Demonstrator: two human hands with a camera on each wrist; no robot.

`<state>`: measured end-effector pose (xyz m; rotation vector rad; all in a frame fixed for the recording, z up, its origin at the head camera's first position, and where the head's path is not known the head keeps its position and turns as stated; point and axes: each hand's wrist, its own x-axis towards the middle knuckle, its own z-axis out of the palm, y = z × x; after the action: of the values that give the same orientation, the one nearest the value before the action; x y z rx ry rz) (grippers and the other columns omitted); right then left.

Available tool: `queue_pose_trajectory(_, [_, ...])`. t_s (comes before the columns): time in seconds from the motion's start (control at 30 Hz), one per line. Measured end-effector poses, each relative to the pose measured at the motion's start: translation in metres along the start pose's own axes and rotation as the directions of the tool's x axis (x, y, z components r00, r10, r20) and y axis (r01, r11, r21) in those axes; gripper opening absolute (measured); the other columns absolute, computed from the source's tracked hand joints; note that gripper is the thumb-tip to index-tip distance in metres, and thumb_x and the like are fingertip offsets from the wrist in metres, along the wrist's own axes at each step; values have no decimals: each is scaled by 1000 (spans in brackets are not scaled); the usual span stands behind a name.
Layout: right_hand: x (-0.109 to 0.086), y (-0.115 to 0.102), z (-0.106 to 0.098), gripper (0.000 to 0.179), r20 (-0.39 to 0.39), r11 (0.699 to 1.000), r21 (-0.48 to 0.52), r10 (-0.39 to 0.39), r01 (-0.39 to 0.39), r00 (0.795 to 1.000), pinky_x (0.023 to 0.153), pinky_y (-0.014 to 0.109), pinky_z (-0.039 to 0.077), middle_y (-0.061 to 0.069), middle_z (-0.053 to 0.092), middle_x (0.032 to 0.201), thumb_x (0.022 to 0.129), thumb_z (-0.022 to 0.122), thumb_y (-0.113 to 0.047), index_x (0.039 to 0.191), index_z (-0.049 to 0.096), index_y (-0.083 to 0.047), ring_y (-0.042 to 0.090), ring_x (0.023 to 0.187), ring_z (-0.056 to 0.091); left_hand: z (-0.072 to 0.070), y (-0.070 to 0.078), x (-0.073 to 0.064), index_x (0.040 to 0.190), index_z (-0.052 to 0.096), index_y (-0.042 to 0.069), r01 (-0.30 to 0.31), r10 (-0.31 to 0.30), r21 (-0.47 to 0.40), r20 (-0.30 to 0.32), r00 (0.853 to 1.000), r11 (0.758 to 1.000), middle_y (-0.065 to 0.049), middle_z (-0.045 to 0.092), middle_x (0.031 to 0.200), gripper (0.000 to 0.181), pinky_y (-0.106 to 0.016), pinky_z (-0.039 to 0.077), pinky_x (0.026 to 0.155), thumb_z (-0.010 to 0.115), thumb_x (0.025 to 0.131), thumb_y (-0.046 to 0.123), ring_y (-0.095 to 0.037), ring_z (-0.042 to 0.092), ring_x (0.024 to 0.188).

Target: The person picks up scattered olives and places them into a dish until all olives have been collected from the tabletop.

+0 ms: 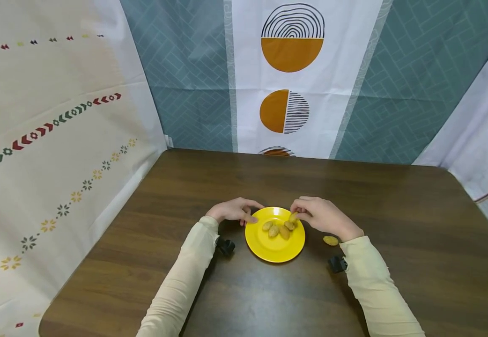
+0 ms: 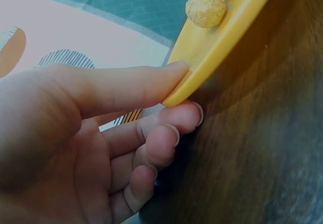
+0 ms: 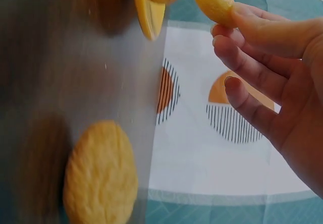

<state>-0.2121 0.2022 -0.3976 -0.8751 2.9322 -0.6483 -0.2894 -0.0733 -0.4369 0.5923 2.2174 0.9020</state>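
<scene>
Potato (image 3: pixel 213 3) pinched in right hand (image 1: pixel 321 216) | left hand (image 1: pixel 234 209) grips plate (image 1: pixel 273 253), short of counter's (image 1: pixel 366 192) far edge | tilting could spill other potatoes (image 1: pixel 273 231)

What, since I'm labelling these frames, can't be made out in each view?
Right wrist: one end of the held piece, behind the thumb of the right hand.
Right wrist: loose piece, cut off at the bottom edge.
Left wrist: yellow plate, cut off by the top edge.
Head: surface texture of the plated pieces, too small.
</scene>
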Motion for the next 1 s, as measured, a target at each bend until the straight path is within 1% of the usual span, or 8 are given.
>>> queue_pose_trajectory(0.13, [2, -4, 3, 15, 8, 999, -23, -23, 23, 1000, 73, 26, 52, -6, 62, 89, 86, 72, -13, 99, 67, -16, 10, 77, 53, 2, 1, -1, 138, 54, 21, -3, 3, -1, 3, 1000, 1000, -1, 55, 68, 50, -24, 48, 69, 67, 91, 27, -14, 53, 60])
queue_pose_trajectory(0.27, [3, -8, 5, 15, -18, 999, -35, -37, 36, 999, 72, 25, 51, -7, 61, 86, 85, 73, -15, 98, 67, -17, 8, 75, 52, 2, 1, -1, 138, 54, 21, 1, -1, 1, 9, 1000, 1000, -1, 55, 68, 50, -24, 48, 70, 67, 91, 27, -14, 53, 60])
queue_pose_trajectory(0.4, [5, -15, 7, 14, -38, 996, -40, -75, 74, 996, 71, 25, 51, -8, 63, 85, 85, 74, -17, 97, 67, -17, 7, 74, 52, 0, 1, -3, 139, 53, 21, 6, -6, 2, 15, 1000, 1000, -1, 55, 68, 51, -24, 48, 71, 67, 91, 27, -14, 53, 61])
queue_pose_trajectory(0.53, [8, -23, 8, 13, -41, 992, -52, -114, 112, 993, 70, 25, 50, -8, 65, 86, 85, 74, -19, 95, 66, -17, 10, 73, 55, -2, 2, -4, 139, 53, 20, 1, -1, 1, 12, 1000, 1000, -1, 55, 68, 51, -24, 48, 71, 67, 91, 26, -14, 53, 60])
queue_pose_trajectory(0.67, [10, -28, 9, 13, -44, 990, -60, -134, 131, 990, 71, 26, 48, -7, 66, 86, 85, 74, -18, 95, 66, -17, 16, 74, 59, -4, 2, -4, 140, 52, 20, -5, 5, 11, 10, 1000, 1000, 0, 55, 67, 50, -23, 48, 70, 66, 91, 26, -14, 53, 60])
queue_pose_trajectory(0.77, [10, -29, 10, 13, -51, 988, -68, -145, 141, 988, 72, 28, 48, -7, 67, 87, 84, 75, -18, 95, 67, -16, 16, 74, 60, -3, 1, -3, 139, 53, 20, -5, 5, 8, 11, 1000, 1000, -1, 55, 67, 50, -24, 48, 70, 66, 91, 25, -14, 53, 59])
queue_pose_trajectory(0.9, [9, -27, 12, 14, -55, 986, -73, -157, 153, 986, 70, 26, 49, -6, 67, 88, 84, 75, -17, 95, 67, -16, 14, 71, 58, -2, 1, -2, 139, 53, 19, -3, 3, 5, 13, 1000, 1000, -1, 55, 67, 50, -24, 49, 69, 66, 91, 25, -14, 53, 59])
queue_pose_trajectory(1.0, [9, -26, 12, 13, -46, 987, -74, -149, 146, 988, 69, 25, 49, -6, 68, 89, 85, 74, -16, 95, 67, -16, 14, 69, 56, -2, 1, -2, 139, 53, 19, -4, 4, 5, 15, 1000, 1000, 0, 55, 67, 50, -23, 49, 69, 66, 91, 24, -14, 53, 59])
